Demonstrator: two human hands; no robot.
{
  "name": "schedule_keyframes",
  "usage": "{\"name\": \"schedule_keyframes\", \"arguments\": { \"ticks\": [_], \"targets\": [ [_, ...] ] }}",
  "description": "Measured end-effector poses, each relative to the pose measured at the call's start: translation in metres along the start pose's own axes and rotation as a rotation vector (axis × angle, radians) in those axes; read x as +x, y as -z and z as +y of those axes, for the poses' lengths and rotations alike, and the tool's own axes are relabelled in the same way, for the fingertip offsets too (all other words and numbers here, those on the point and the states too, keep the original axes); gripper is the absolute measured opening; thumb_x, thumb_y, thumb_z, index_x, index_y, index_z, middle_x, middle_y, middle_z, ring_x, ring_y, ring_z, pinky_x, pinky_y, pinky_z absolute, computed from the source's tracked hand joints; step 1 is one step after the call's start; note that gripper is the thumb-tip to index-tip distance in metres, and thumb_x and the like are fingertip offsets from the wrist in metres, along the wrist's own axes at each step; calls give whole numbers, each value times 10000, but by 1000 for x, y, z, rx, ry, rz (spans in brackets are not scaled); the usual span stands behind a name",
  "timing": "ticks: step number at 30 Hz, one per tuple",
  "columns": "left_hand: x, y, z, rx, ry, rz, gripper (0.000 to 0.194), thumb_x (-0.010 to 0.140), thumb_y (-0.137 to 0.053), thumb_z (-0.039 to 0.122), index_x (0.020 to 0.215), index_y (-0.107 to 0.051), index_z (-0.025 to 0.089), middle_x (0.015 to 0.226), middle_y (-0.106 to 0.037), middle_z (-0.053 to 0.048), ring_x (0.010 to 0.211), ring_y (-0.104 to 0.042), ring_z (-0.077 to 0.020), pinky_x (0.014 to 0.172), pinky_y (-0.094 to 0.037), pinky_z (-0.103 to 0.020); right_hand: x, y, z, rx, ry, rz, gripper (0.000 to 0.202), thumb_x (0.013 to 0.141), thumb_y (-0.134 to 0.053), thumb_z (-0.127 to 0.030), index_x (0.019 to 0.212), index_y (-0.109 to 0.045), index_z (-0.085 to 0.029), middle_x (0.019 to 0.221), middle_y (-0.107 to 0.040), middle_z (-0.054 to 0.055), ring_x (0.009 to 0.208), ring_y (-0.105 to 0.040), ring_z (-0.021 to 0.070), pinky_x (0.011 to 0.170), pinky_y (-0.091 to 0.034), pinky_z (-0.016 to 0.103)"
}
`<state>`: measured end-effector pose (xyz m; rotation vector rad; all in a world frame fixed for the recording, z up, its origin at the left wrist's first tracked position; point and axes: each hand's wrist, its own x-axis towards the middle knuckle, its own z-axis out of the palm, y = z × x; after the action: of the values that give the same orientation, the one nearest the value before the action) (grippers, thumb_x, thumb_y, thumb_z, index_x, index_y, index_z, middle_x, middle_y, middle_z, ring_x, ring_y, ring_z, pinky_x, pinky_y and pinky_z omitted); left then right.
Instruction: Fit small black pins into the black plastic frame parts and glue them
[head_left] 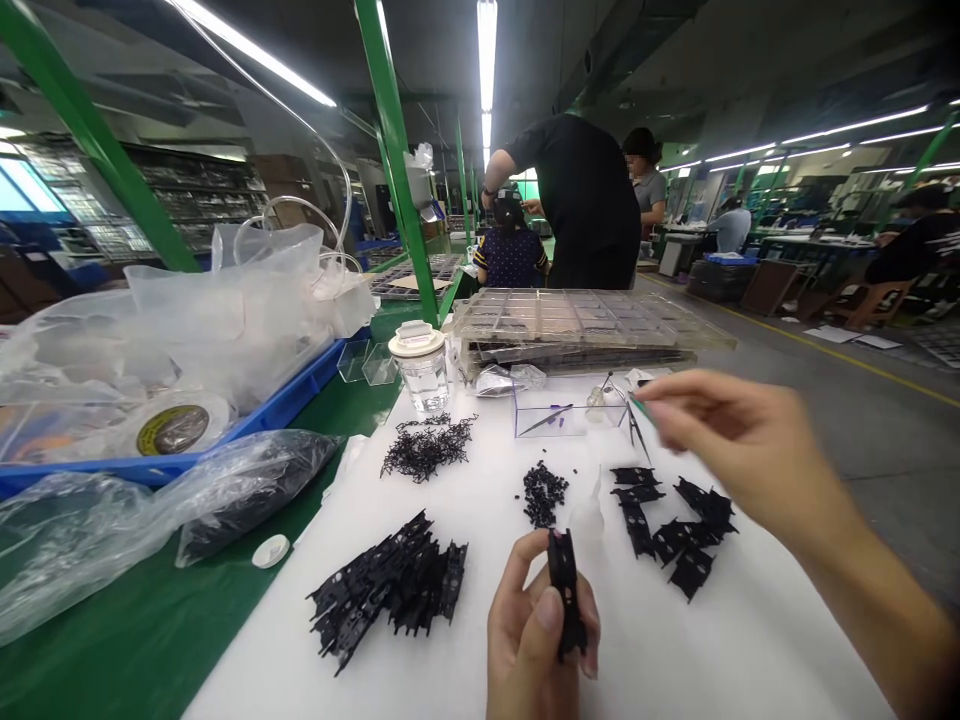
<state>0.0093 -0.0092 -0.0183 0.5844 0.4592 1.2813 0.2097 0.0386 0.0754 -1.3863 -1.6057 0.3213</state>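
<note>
My left hand [529,625] holds a black plastic part [567,595] upright between thumb and fingers, low in the middle of the head view. To the right, my right hand [739,430] pinches a thin green-handled tool [639,402] beside a clear box [551,412]. Small black pieces [545,494] lie in a heap beyond my left hand. Flat black parts are piled at the left [390,590], and others [679,530] lie below my right hand. Thin black bent pieces [427,447] form a tangled heap farther back. A translucent squeeze bottle [588,515] stands behind the held part.
A lidded jar [421,370] stands at the back of the white work surface [262,660]. Stacked clear trays [577,318] lie behind it. At left are a blue bin [255,430] with plastic bags and a white cap [271,550]. Several people are farther back.
</note>
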Motion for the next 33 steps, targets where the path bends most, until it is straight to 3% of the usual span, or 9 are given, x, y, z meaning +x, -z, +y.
{"name": "schedule_keyframes", "arguments": {
  "ticks": [1, 3, 7, 11, 17, 25, 29, 33],
  "targets": [
    [0, -1, 0, -9, -1, 18, 408, 804, -801, 467, 1107, -718, 207, 668, -645, 2, 460, -425, -39, 499, -282, -197, 15, -11, 1, -83, -9, -178, 229, 976, -576, -304, 1074, -755, -200, 855, -746, 51, 755, -676, 175, 690, -535, 279],
    [1, -3, 0, -24, -12, 80, 394, 810, -796, 462, 1113, -744, 217, 676, -653, -4, 452, -415, -37, 504, -309, -192, 37, -35, 11, -141, 4, -355, 177, 908, -637, -226, 976, -800, -208, 893, -780, 47, 739, -687, 176, 681, -534, 276],
    [3, -7, -1, -22, -15, 242, 369, 803, -805, 450, 1099, -789, 232, 709, -678, -20, 453, -438, -36, 527, -359, -181, 53, -78, 38, -279, 19, -441, 186, 888, -636, -183, 870, -818, -212, 865, -801, 47, 741, -698, 199, 722, -515, 310],
    [5, -7, -2, -16, -8, 284, 358, 797, -810, 467, 1075, -810, 242, 727, -692, -32, 453, -446, -33, 534, -369, -175, 55, -101, 45, -423, 4, -440, 150, 909, -654, -213, 858, -793, -189, 877, -788, 64, 849, -708, 226, 784, -522, 360],
    [7, -6, -2, -25, 4, 260, 391, 776, -823, 487, 1067, -814, 226, 712, -688, -42, 461, -454, -35, 517, -339, -165, 51, -109, 42, -559, -26, -478, 211, 985, -631, -347, 949, -709, -154, 935, -733, 38, 880, -698, 186, 844, -567, 394],
    [5, -7, -3, -6, -3, 258, 394, 816, -786, 484, 1090, -802, 201, 713, -673, -36, 478, -433, -37, 545, -360, -172, 47, -118, 47, -550, -11, -495, 204, 992, -624, -347, 1025, -688, -156, 1033, -713, 56, 916, -691, 188, 840, -579, 386],
    [3, -8, -2, -3, -15, 263, 358, 856, -752, 458, 1100, -795, 199, 715, -664, -33, 480, -430, -41, 553, -373, -182, 46, -114, 47, -447, 12, -444, 191, 971, -650, -328, 909, -696, -154, 883, -717, 25, 814, -682, 165, 797, -571, 362],
    [3, -9, -2, -13, -15, 267, 342, 862, -747, 455, 1086, -798, 201, 720, -675, -39, 470, -439, -36, 540, -374, -170, 48, -93, 41, -274, 39, -304, 102, 896, -677, -212, 849, -758, -174, 724, -719, 14, 681, -653, 167, 708, -524, 317]
  ]
}}
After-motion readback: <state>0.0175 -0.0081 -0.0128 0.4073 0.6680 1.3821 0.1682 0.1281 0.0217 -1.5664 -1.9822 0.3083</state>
